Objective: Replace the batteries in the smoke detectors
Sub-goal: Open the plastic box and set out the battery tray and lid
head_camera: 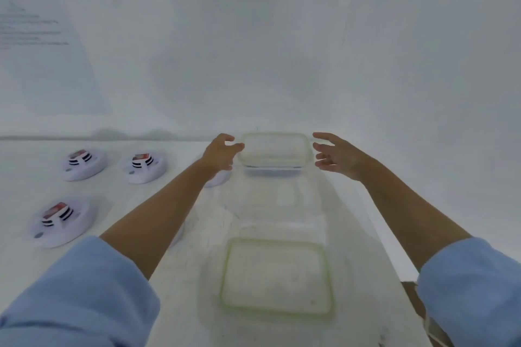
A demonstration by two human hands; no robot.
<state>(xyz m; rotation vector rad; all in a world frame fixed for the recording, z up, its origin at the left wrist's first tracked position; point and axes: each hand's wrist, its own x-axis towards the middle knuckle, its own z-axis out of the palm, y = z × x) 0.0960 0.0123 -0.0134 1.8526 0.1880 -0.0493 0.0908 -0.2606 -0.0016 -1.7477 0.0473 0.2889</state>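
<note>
White wall [394, 65] across the far half, with taped paper sheets [42, 65] at the left and along the top edge. Lines of print on the left sheet, too blurred to read.

White desk [28, 172] below, running from the wall to the near edge. Brown cardboard [411, 293] just off its near right corner.

Two bare forearms reaching far over the desk, out of pushed-up blue sleeves [79, 296] at the near corners.

Flat lid [277, 276] with a green rim, lying near centre between the forearms.

Clear lidded container [275, 149] at far centre, close to the wall, flanked by both grips.

Left grip [220, 155] empty, fingers loosely curved, tips right at the container's left rim; contact not clear through the blur. Right grip [338, 158] empty too, fingers spread and relaxed, just beside the container's right end, apart from it.

Smoke detectors all left of the grips: two round white ones [84, 165] [144, 167] side by side at far left, well apart from the left grip. A third [60, 222] nearer, left of the left forearm. A fourth [218, 181] directly under the left wrist, mostly hidden.

On the three plain ones a raised centre with black stripes and a red-and-white block [79, 154] on top; no lettering legible. Small grey mark near each rim, unreadable.
</note>
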